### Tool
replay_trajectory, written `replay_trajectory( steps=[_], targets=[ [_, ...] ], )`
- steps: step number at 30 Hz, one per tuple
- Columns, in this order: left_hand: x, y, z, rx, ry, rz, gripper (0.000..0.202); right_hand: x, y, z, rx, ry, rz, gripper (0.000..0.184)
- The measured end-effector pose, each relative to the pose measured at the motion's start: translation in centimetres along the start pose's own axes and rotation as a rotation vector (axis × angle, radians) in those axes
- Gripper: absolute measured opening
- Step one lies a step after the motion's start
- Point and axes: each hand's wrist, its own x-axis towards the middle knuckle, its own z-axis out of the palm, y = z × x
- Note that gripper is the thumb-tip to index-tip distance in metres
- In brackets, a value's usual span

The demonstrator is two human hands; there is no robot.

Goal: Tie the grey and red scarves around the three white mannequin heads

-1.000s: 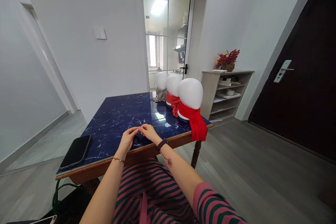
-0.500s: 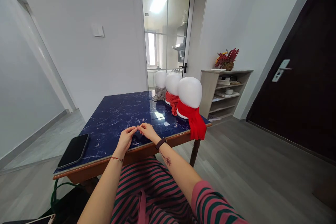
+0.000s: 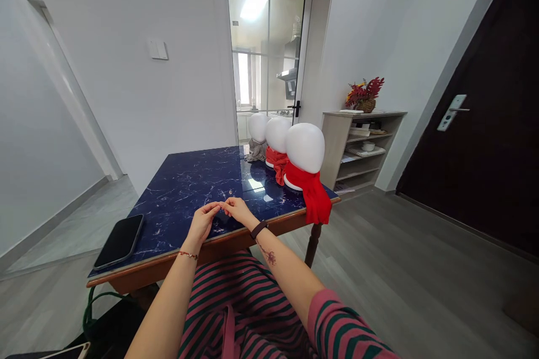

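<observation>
My left hand [image 3: 204, 221] and my right hand [image 3: 238, 211] meet fingertip to fingertip over the near edge of the blue marbled table [image 3: 193, 174]. Both are closed in a pinch, and anything between the fingers is too small to make out. To their right stand white head forms in a row. The nearest white head [image 3: 306, 147] wears a bright red scarf [image 3: 316, 202] that hangs over the table edge. Behind it, the middle white head [image 3: 277, 133] has a paler red scarf [image 3: 276, 160]. A grey scarf [image 3: 256, 150] wraps the farthest white head [image 3: 257, 127].
A dark phone [image 3: 118, 242] lies at the table's left front corner. Beyond the table are a glass door [image 3: 269, 39] and a low shelf [image 3: 379, 129] topped by a flower basket [image 3: 365, 104]. A dark door [image 3: 484, 123] is at right. Part of another device [image 3: 67, 352] shows bottom left.
</observation>
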Motion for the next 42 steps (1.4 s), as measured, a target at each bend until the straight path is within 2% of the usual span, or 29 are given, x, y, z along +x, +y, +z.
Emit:
replay_trajectory(
  steps=[13,38,42],
  targets=[
    [-0.2,0.1,-0.1,0.034,-0.037,0.033,0.03,-0.2,-0.7,-0.4,0.148,-0.086,-0.002,0.043],
    [-0.7,0.8,0.3,0.101,-0.133,0.058,0.026,-0.4,-1.4,-0.3,0.242,-0.101,0.059,0.041],
    [-0.8,0.9,0.9,0.125,-0.073,0.101,0.027,-0.8,-2.6,-0.5,0.331,-0.072,0.08,0.041]
  ],
)
